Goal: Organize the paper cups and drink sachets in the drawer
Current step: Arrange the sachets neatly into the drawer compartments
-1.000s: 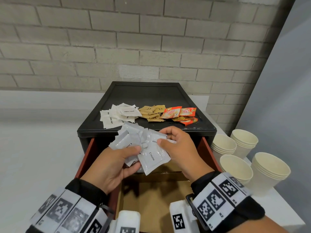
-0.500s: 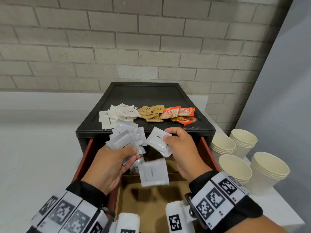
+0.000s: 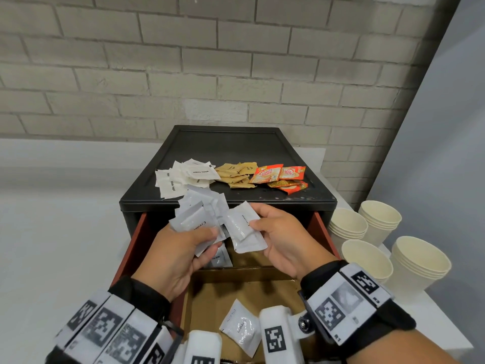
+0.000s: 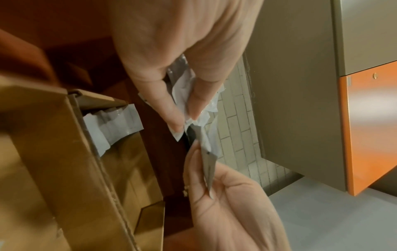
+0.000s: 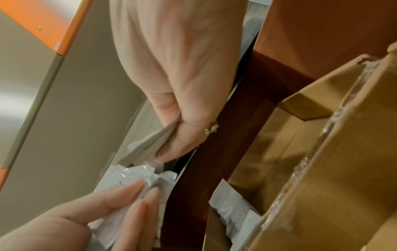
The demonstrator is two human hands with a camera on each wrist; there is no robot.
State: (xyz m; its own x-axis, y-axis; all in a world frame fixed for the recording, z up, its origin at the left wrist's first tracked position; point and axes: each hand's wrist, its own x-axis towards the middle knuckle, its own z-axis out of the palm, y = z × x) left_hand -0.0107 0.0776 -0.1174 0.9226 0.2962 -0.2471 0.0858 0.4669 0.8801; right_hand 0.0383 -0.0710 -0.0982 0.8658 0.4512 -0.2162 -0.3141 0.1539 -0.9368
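Above the open drawer (image 3: 136, 248), the left hand (image 3: 173, 258) grips a fanned bunch of white creamer sachets (image 3: 199, 216) between thumb and fingers, while the right hand (image 3: 286, 240) pinches two more creamer sachets (image 3: 244, 229) by their right edge, just beside the bunch. The left wrist view shows the bunch crumpled between the curled thumb and fingers, and the right wrist view shows the pinched sachets pressed flat under the thumb. Inside the drawer sit brown cardboard compartments (image 3: 236, 292): one creamer sachet (image 3: 240, 327) lies flat in the near compartment, and another (image 3: 219, 257) stands in the far compartment, partly hidden beneath the left hand. On the black top of the drawer unit (image 3: 228, 148) lie three small heaps in a row: white sugar sachets (image 3: 183, 177) on the left, brown sachets (image 3: 237, 174) in the middle, and orange coffee sachets (image 3: 280, 177) on the right. To the right of the unit, four stacks of cream paper cups (image 3: 367, 253) stand upright on the white table (image 3: 65, 245), close to each other. A pale brick wall (image 3: 210, 61) rises behind.
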